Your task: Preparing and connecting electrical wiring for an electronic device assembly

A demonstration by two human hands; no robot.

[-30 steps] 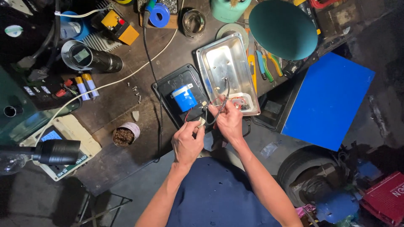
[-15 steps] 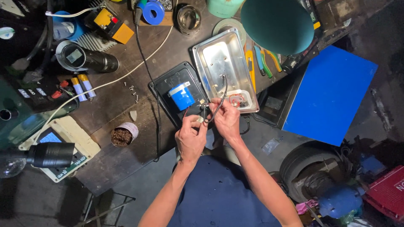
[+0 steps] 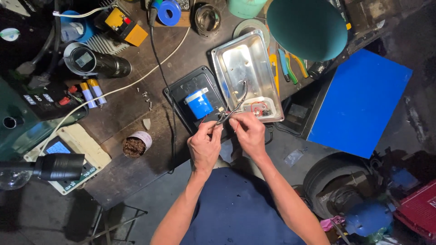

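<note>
My left hand (image 3: 204, 146) and my right hand (image 3: 247, 132) meet at the near edge of a dark workbench (image 3: 131, 177), both pinching a thin bundle of wires (image 3: 236, 105). The wires run up into a shiny metal tray-shaped cover (image 3: 238, 61) that holds a small circuit board with red wiring (image 3: 260, 108). Just left of my fingers lies a black device housing (image 3: 181, 93) with a blue cylindrical battery pack (image 3: 199, 103) inside it.
Small screws (image 3: 146, 96), a white cup of brown grit (image 3: 135, 145), two blue-and-yellow batteries (image 3: 91, 93), a black flashlight (image 3: 97, 63), a yellow meter (image 3: 125, 25) and a blue solder reel (image 3: 169, 11) crowd the bench. A teal lamp shade (image 3: 306, 27) and a blue panel (image 3: 361, 102) sit at right.
The view has shifted slightly. My hands stay together on the wires, with the fingers working them a little nearer the housing's edge.
</note>
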